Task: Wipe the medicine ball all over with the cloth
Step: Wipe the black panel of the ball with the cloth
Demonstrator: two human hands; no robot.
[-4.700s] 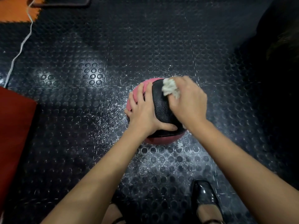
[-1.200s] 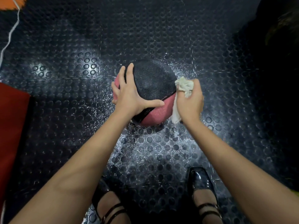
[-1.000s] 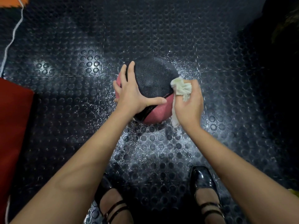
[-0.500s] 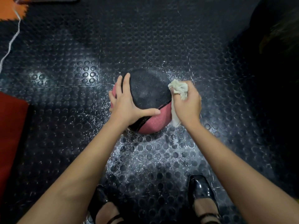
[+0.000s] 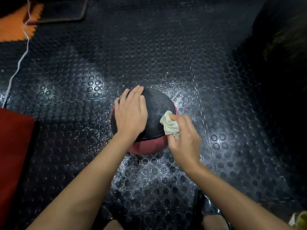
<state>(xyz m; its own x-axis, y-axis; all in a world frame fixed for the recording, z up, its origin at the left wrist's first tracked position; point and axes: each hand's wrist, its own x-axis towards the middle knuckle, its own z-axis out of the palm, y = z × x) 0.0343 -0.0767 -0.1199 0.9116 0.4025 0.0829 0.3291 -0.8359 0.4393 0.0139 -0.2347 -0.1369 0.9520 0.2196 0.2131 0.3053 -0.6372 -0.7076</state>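
1. Bunched in the right hand (image 5: 184, 140), the cloth (image 5: 170, 125) presses the medicine ball (image 5: 157, 105) mid-floor.
2. Left hand (image 5: 131, 113) lies flat, fingers straight, on top, apparently steadying it against rolling on the studded floor (image 5: 216, 80).

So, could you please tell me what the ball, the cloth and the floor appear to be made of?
Medicine ball: probably rubber, matte; finely pebbled black and pink panels.
Cloth: soft off-white fabric, possibly cotton; it bunches into folds in the right hand.
Floor: likely rubber tiles, slightly glossy; raised round studs, seams, light glare.
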